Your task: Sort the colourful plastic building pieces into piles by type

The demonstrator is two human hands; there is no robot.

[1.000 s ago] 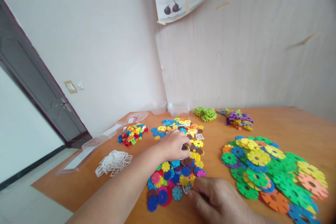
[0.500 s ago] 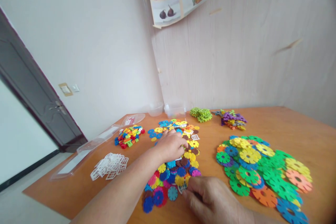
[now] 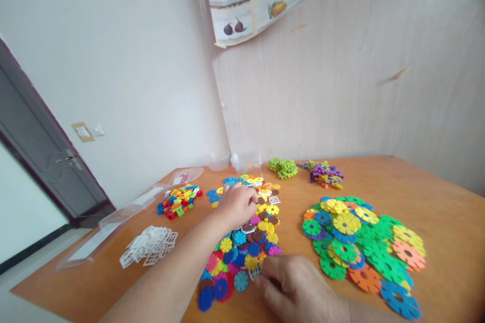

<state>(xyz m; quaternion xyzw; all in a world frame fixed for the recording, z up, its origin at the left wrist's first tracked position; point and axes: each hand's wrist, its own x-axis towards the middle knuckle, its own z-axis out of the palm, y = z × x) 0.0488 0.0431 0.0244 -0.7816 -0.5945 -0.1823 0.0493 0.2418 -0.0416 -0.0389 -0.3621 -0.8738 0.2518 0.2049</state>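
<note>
A long pile of small notched plastic discs (image 3: 253, 250) in many colours runs down the middle of the table. Over its far half, my left hand (image 3: 238, 204) reaches in with fingers curled; whatever they hold is hidden beneath. At the near end, my right hand (image 3: 297, 282) is closed, thumb and forefinger at the edge of a white lattice window piece (image 3: 254, 271). Other white window pieces lie among the discs, one (image 3: 274, 200) at the pile's right edge and another (image 3: 248, 229) near its middle.
White lattice pieces (image 3: 149, 246) are heaped at left, behind them small coloured blocks (image 3: 180, 202). Large notched discs (image 3: 364, 237) spread at right. Green (image 3: 282, 167) and purple-grey interlocking pieces (image 3: 326, 173) lie farther back. Clear tubs (image 3: 246, 162) and lids (image 3: 144, 199) line the far-left edge.
My left hand has moved slightly away from me over the pile, uncovering a white piece and discs near the middle. My right hand stays by the window piece. The view has turned slightly right.
</note>
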